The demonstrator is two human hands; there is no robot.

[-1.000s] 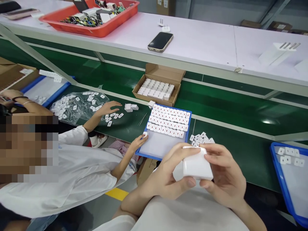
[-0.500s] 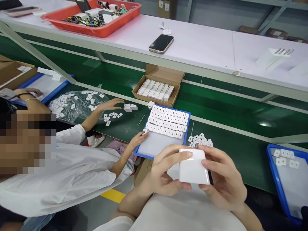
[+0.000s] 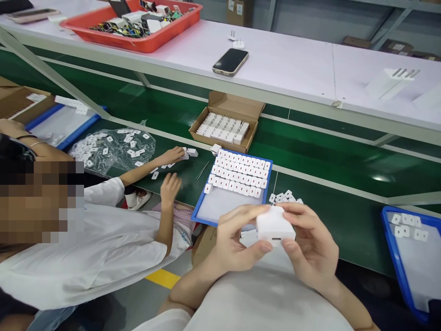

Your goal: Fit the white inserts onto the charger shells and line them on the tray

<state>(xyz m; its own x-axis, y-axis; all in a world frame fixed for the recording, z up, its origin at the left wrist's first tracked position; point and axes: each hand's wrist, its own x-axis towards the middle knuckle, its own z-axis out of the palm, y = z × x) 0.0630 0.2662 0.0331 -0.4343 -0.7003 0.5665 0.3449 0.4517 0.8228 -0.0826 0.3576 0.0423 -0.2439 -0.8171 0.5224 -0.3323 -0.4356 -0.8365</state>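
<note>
Both my hands hold a white charger block in front of my chest, above the near edge of the green belt. My left hand pinches its left side and my right hand grips its right side. The block's port end faces me. Just beyond lies a blue tray with rows of small white parts. A loose heap of the same white parts sits to the tray's right.
A person in white at the left reaches across the belt to loose parts beside a plastic bag of parts. An open carton of chargers, a phone, a red bin and another blue tray are around.
I have turned the white block so its port end faces me and lifted it slightly. The neighbouring person's hand left the blue tray and their other hand reached further right.
</note>
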